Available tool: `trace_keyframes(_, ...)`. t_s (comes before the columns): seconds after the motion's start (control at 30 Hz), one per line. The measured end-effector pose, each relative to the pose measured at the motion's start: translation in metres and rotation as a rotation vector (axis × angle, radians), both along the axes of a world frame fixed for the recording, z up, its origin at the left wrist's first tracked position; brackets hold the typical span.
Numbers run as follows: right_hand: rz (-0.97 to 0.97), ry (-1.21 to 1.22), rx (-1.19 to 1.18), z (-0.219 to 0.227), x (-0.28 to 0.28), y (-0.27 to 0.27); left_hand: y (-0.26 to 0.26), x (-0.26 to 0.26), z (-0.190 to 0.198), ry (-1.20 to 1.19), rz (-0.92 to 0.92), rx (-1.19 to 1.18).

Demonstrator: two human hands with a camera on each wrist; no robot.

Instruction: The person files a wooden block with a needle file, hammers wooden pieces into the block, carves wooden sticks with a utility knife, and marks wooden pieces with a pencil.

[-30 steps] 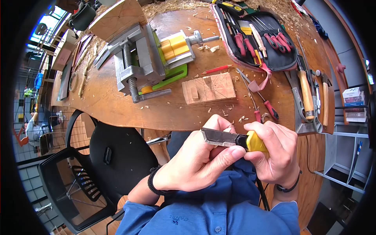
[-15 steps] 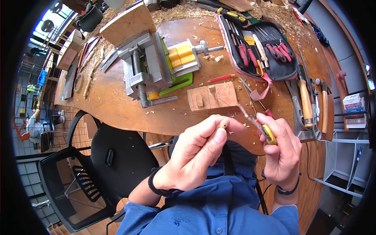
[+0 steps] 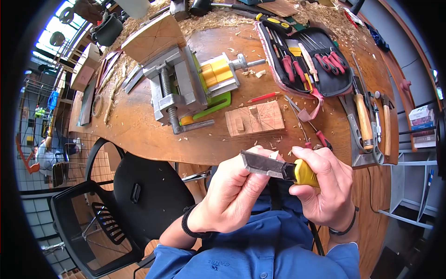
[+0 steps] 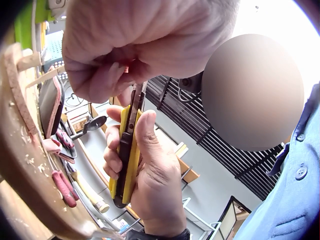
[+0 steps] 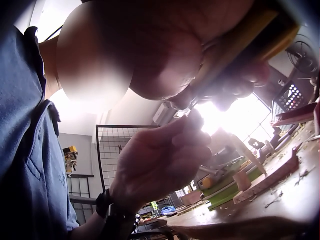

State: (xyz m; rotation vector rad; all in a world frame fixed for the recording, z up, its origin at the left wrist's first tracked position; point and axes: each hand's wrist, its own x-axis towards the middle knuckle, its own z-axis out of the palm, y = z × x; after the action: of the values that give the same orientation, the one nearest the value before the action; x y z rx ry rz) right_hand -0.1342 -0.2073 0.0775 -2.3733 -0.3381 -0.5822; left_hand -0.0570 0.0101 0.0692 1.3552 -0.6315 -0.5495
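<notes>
In the head view my left hand (image 3: 232, 195) pinches a small pale wooden piece (image 3: 274, 155), mostly hidden by fingers and blade. My right hand (image 3: 327, 186) grips a yellow and black utility knife (image 3: 305, 173), its wide blade (image 3: 265, 165) pointing left across the left fingertips. The left wrist view shows the knife's yellow handle (image 4: 131, 160) held between thumb and fingers, the blade end beneath the left hand (image 4: 145, 45). Whether the edge touches the wood I cannot tell. A flat wooden block (image 3: 267, 117) with two short pegs lies on the table beyond the hands.
A metal vise (image 3: 179, 88) stands left of the block, clamping a board (image 3: 155, 39). A red pencil (image 3: 263, 97), an open tool roll (image 3: 320, 86), a wooden-handled tool (image 3: 364, 118) and a hammer (image 3: 386, 125) lie to the right. Shavings are scattered about; a black chair (image 3: 153, 190) is at left.
The knife swung up and away from the left hand, baring the small wooden piece, and is now back across the left fingertips. The left hand kept its pinch; the head view shifted slightly.
</notes>
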Motion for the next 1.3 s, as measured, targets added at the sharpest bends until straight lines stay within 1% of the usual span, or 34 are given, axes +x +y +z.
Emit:
trace_keyframes(0.03, 0.001, 0.009, -0.001, 0.000, 0.000, 0.000, -0.001, 0.000, 0.000, 0.001, -0.003, 0.000)
trace_keyframes(0.1, 0.002, 0.018, 0.000, -0.001, 0.000, 0.000, -0.002, -0.001, 0.001, -0.091, 0.026, 0.011)
trace_keyframes(0.13, 0.005, 0.008, -0.012, -0.003, 0.000, -0.001, -0.003, 0.000, -0.001, -0.091, 0.025, 0.014)
trace_keyframes(0.2, 0.004, -0.001, -0.019, -0.004, -0.001, -0.002, -0.007, 0.001, -0.004, -0.253, 0.050, -0.028)
trace_keyframes(0.23, 0.010, 0.020, -0.028, -0.003, -0.001, -0.003, -0.004, 0.002, 0.000, -0.254, 0.046, -0.025)
trace_keyframes(0.3, 0.012, 0.042, -0.034, -0.002, -0.001, -0.005, 0.004, 0.005, 0.009, -0.129, -0.102, 0.057)
trace_keyframes(0.33, 0.036, 0.052, -0.023, -0.002, -0.002, -0.006, 0.001, 0.002, 0.005, -0.148, -0.046, 0.025)
trace_keyframes(0.37, 0.061, 0.061, -0.012, -0.002, -0.002, -0.006, -0.002, -0.001, 0.004, -0.148, -0.049, 0.027)
trace_keyframes(0.43, 0.077, 0.051, 0.009, -0.006, -0.003, -0.006, -0.006, -0.004, 0.004, -0.270, 0.048, 0.082)
trace_keyframes(0.47, 0.096, 0.040, 0.027, -0.008, -0.003, -0.005, -0.008, -0.004, 0.004, -0.287, 0.073, 0.079)
trace_keyframes(0.6, 0.072, 0.034, 0.016, -0.010, -0.005, -0.005, -0.007, -0.004, -0.005, -0.344, 0.088, 0.126)
trace_keyframes(0.67, 0.062, -0.002, 0.016, -0.009, -0.005, -0.005, -0.009, -0.001, -0.005, -0.443, 0.087, 0.088)
trace_keyframes(0.8, 0.064, -0.005, 0.022, -0.009, -0.006, -0.006, -0.009, -0.005, -0.001, -0.381, 0.124, 0.119)
trace_keyframes(0.9, 0.077, 0.027, 0.016, -0.008, -0.006, -0.007, -0.007, -0.003, 0.000, -0.410, 0.071, 0.144)
trace_keyframes(0.97, 0.092, 0.043, 0.043, -0.009, -0.006, -0.006, -0.007, -0.003, -0.001, -0.437, 0.095, 0.149)
trace_keyframes(1.1, 0.087, 0.048, 0.021, -0.010, -0.006, -0.004, -0.009, -0.004, -0.004, -0.479, 0.127, 0.169)
trace_keyframes(1.17, 0.071, 0.033, 0.017, -0.011, -0.005, -0.002, -0.012, -0.006, -0.005, -0.645, 0.226, 0.213)
trace_keyframes(1.2, 0.072, 0.033, 0.018, -0.010, -0.005, -0.001, -0.015, -0.006, -0.004, -0.646, 0.227, 0.214)
trace_keyframes(1.27, 0.041, 0.040, 0.000, -0.008, -0.004, 0.002, -0.019, -0.006, -0.003, -0.787, 0.352, 0.271)
trace_keyframes(1.3, 0.041, 0.040, -0.001, -0.008, -0.005, 0.004, -0.019, -0.006, -0.004, -0.787, 0.352, 0.270)
